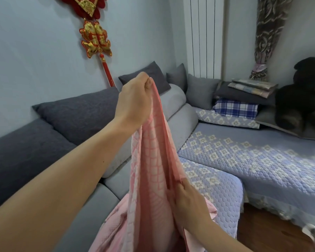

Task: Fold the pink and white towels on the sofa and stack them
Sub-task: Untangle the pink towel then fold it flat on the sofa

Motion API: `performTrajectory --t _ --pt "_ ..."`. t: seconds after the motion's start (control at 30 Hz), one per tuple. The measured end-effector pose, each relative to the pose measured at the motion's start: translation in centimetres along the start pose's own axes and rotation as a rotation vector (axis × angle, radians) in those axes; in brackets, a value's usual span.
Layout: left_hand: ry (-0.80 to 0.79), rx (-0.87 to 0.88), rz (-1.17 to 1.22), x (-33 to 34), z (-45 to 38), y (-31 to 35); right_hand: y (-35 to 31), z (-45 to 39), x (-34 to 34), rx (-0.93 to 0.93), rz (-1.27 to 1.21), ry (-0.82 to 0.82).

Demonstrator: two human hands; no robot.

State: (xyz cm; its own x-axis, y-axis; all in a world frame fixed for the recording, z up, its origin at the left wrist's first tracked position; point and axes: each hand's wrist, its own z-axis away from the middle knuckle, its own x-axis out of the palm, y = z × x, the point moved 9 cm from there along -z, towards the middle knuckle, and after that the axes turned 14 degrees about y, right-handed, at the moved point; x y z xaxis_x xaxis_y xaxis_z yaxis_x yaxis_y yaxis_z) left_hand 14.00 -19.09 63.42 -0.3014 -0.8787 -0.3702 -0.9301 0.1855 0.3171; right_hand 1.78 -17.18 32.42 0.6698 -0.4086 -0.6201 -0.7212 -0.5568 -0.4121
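While left hand pinches pink towel top, right hand grips edge lower; unfolding step, next find second corner.

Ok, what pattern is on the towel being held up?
Pink with a white grid check, clearest in the head view: towel, left hand, right hand.

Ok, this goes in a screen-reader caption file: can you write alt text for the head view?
Two hands hold up a pink towel: the left hand pinches its top, the right hand grips an edge lower down. Behind is a grey sofa with a blue floral cover.
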Motion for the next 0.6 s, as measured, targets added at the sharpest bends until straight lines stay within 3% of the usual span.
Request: performTrajectory --t 0.13,0.43,0.53,0.6 --pt "0.008 -0.021 -0.023 0.5 -0.8 0.2 1.4 -1.1 2.7 0.148 0.004 -0.102" --pt "0.057 -0.097 -0.072 -1.1 -1.9 -4.2 4.2 -1.6 5.5 0.189 0.017 -0.143" --pt "0.094 -0.155 -0.127 -2.8 -2.3 -7.2 5.6 -2.2 5.0 0.266 -0.122 -0.211" --pt "0.1 -0.205 -0.182 -4.4 -2.4 -9.8 6.9 -2.7 2.5 0.265 -0.293 -0.13"
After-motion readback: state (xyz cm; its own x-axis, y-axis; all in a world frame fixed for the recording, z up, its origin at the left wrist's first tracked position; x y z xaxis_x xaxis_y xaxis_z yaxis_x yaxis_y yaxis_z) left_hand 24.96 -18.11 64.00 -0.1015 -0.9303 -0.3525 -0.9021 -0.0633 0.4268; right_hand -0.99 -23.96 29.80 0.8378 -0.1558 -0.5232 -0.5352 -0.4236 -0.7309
